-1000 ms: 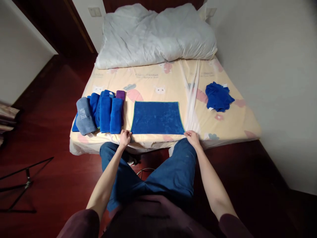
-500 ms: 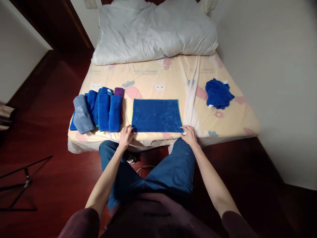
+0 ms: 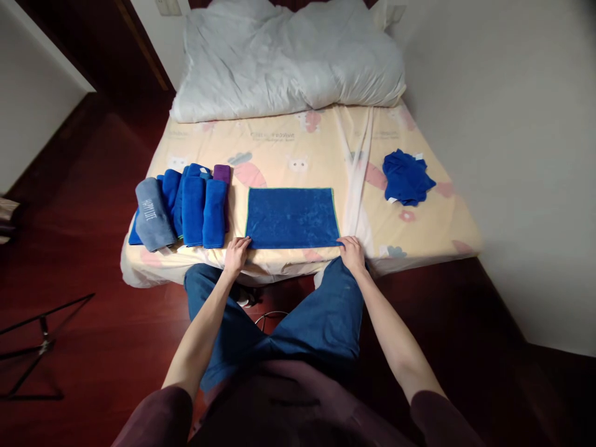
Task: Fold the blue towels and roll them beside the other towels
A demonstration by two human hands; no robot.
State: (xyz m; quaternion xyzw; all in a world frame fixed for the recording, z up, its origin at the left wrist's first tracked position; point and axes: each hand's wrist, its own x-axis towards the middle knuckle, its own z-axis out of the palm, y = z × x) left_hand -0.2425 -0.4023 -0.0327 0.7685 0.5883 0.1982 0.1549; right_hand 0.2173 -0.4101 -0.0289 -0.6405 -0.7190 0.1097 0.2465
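A flat blue towel with thin green edging lies on the bed near its front edge. My left hand pinches its near left corner, and my right hand pinches the near right corner. Along the near edge runs a narrow turned-up strip. Left of it sit several rolled towels: blue ones, a purple one and a grey-blue one with white lettering. A crumpled blue cloth heap with white tags rests on the right side of the bed.
A white quilt lies across the far end of the bed. The front edge of the bed is just before my knees. Black metal stand legs are on the floor at left; a wall rises at right.
Both hands have turned slightly inward, and the towel's near edge now shows a narrow fold between them. The whole view has shifted a little.
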